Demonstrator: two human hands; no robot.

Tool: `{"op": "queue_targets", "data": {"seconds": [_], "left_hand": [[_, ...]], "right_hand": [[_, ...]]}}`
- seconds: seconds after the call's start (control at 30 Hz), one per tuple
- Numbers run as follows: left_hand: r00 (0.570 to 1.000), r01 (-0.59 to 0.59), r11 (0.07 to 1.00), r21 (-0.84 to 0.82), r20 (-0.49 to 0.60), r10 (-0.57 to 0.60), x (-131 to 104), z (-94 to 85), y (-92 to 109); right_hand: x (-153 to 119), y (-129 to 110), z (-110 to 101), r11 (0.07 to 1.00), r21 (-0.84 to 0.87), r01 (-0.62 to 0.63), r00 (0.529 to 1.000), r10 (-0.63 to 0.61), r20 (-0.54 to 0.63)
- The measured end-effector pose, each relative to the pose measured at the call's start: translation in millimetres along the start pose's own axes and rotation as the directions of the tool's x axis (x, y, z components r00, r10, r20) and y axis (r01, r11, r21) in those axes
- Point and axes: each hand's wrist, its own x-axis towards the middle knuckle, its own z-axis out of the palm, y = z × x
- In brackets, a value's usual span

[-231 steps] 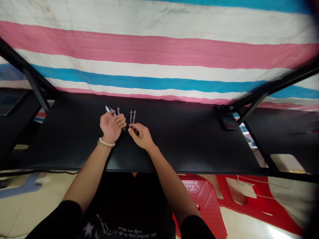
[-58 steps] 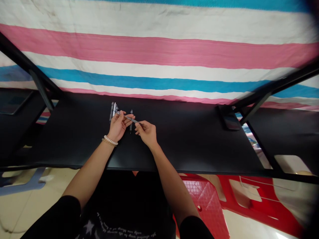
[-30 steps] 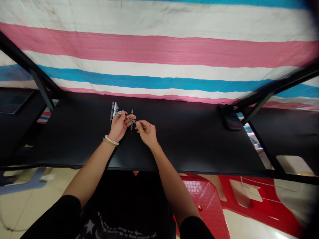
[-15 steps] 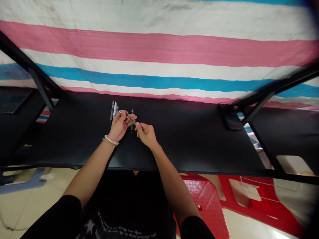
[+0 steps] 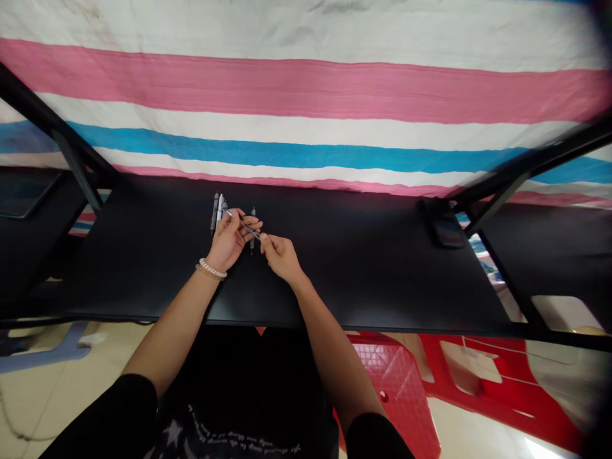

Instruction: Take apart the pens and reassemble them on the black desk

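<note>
Pinching one slim pen (image 5: 249,228) between them, the left hand (image 5: 228,243) has its far-left end under the thumb, the other fingers loosely spread, while the right hand (image 5: 281,255) grips its near-right end with fingertips drawn close together. The pen slants over the left half of the black table (image 5: 363,261); it is too small to tell whether it is whole or in parts. For such a hold, a light, even pinch with both ends in line should serve best; a sideways pull could bend it or let it slip.

Besides the one held, at least three pens lie on the table: one dark pen (image 5: 214,213) at the left, one white pen (image 5: 220,208) just beside it, and one grey pen (image 5: 252,245) by the left hand's fingertips. One grey tip (image 5: 225,205) beyond the thumb may be a fourth. One phone (image 5: 447,224) lies well apart, to the right.
</note>
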Motion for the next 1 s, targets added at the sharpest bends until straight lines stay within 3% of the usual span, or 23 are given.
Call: {"op": "queue_targets", "data": {"seconds": [0.1, 0.3, 0.47, 0.67, 1.0], "left_hand": [[1.000, 0.025, 0.995, -0.100, 0.018, -0.023, -3, 6.1, 6], [0.981, 0.194, 0.934, -0.300, 0.055, -0.186, -9, 2.9, 20], [0.989, 0.149, 0.919, -0.365, 0.037, -0.145, -11, -1.1, 22], [0.978, 0.205, 0.913, -0.353, 0.034, -0.206, -13, 1.8, 25], [0.993, 0.116, 0.929, -0.351, 0.005, -0.122, -14, 0.8, 26]], "right_hand": [[0, 2, 1, 0.998, 0.060, -0.008, 1.000, 0.007, 0.010], [0, 3, 2, 0.995, 0.102, -0.011, 1.000, 0.014, -0.027], [0, 4, 2, 0.999, 0.053, -0.014, 1.000, 0.014, -0.010], [1, 4, 3, 1.000, -0.001, -0.003, 0.999, 0.003, -0.033], [2, 3, 4, 0.999, -0.035, -0.005, 0.999, 0.003, -0.040]]}}
